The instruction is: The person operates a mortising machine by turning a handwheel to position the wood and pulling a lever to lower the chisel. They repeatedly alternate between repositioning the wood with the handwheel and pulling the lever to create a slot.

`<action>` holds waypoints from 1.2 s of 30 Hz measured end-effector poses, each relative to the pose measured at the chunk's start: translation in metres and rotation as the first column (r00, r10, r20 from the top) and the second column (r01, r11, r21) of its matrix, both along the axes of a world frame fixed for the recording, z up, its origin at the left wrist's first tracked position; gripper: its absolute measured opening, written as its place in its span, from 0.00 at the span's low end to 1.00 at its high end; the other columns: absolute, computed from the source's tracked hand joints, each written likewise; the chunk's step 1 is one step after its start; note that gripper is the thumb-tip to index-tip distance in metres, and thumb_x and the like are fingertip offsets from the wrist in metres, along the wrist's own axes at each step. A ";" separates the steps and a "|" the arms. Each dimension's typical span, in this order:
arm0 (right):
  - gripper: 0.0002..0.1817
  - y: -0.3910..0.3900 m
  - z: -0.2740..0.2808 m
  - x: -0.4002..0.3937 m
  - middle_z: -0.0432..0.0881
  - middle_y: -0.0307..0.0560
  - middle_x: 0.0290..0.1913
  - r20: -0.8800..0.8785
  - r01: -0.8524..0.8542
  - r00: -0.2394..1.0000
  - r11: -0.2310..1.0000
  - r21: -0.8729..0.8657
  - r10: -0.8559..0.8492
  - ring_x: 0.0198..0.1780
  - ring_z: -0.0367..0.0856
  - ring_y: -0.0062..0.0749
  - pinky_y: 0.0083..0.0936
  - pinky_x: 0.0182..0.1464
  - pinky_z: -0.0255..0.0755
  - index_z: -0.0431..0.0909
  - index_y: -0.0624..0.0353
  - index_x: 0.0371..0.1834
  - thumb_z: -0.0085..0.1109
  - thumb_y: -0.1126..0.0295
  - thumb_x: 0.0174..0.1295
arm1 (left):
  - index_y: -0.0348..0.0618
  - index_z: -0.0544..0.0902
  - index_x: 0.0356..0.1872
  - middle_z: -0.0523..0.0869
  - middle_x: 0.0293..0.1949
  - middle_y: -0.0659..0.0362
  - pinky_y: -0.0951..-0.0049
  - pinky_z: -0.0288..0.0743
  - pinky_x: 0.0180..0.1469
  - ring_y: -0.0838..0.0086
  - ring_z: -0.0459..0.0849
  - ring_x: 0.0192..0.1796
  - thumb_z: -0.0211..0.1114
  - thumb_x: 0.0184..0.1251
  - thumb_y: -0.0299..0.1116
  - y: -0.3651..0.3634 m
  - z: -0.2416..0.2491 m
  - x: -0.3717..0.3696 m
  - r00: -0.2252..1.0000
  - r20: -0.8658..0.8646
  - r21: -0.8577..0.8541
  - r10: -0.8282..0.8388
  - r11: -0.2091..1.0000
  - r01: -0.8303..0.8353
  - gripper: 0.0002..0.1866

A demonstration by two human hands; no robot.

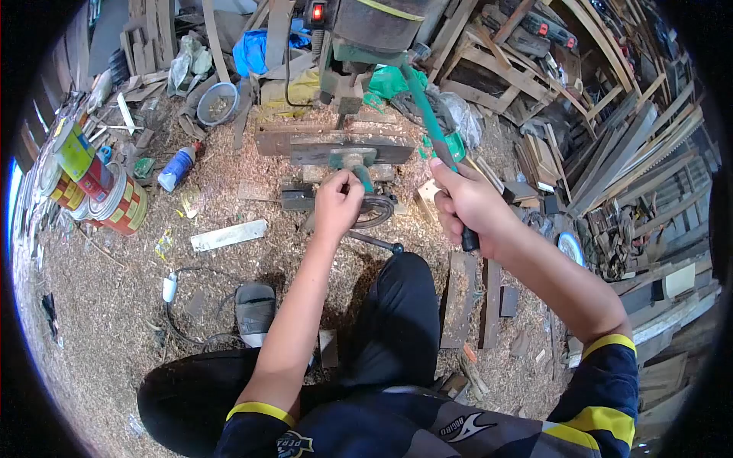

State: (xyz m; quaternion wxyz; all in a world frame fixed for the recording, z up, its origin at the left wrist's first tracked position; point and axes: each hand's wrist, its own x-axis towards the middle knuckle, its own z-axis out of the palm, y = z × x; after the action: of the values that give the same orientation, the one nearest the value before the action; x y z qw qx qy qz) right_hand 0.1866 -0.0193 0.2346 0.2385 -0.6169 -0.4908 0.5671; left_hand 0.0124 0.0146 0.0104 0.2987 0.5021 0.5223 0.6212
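My right hand point(469, 204) is wrapped around the black grip of a long green lever point(421, 103), which slants up to the green machine point(374, 38). My left hand point(338, 202) is closed just below the machine's clamp point(353, 158), beside a dark handwheel point(374, 211). Whatever its curled fingers grip is hidden. Above that hand, a wooden piece point(321, 145) lies crosswise behind the clamp, under the machine's head. A dark rod with a round knob point(397, 249) sticks out below the handwheel.
Wood shavings cover the floor. To the left are stacked paint cans point(126, 202), a blue spray bottle point(178, 168), a white strip point(229, 235) and a cable with a white connector point(169, 288). Planks point(458, 298) lie beside my right knee; piled timber point(649, 153) fills the right side.
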 end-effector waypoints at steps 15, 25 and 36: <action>0.29 0.005 -0.100 0.002 0.80 0.56 0.28 0.414 -0.137 0.907 0.883 0.449 -0.070 0.27 0.82 0.48 0.45 0.36 0.77 0.76 0.66 0.44 0.42 0.46 0.81 | 0.31 0.81 0.28 0.81 0.26 0.44 0.61 0.75 0.38 0.55 0.82 0.31 0.62 0.66 0.33 -0.014 0.033 0.001 0.997 0.045 -0.075 -0.057 0.995 0.060 0.13; 0.31 0.006 -0.127 -0.006 0.79 0.62 0.41 0.334 -0.073 0.930 0.816 0.574 -0.151 0.47 0.80 0.58 0.48 0.54 0.70 0.71 0.62 0.52 0.29 0.44 0.83 | 0.32 0.79 0.31 0.80 0.26 0.49 0.67 0.73 0.37 0.68 0.78 0.29 0.60 0.69 0.31 -0.001 0.008 -0.004 0.997 -0.073 0.035 -0.033 0.999 0.036 0.11; 0.36 0.026 -0.209 -0.007 0.80 0.67 0.56 0.154 0.071 0.963 0.756 0.650 -0.223 0.61 0.77 0.61 0.47 0.64 0.66 0.73 0.64 0.64 0.27 0.42 0.82 | 0.33 0.73 0.24 0.76 0.24 0.49 0.62 0.71 0.37 0.59 0.76 0.30 0.61 0.60 0.26 -0.004 0.008 0.000 0.997 -0.081 0.136 0.001 0.991 0.010 0.09</action>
State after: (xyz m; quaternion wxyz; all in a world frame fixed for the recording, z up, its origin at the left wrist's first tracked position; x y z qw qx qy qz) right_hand 0.1800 0.0072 0.0254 0.4218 -0.5948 -0.6274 0.2731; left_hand 0.0128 0.0108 0.0182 0.2437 0.5471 0.4895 0.6338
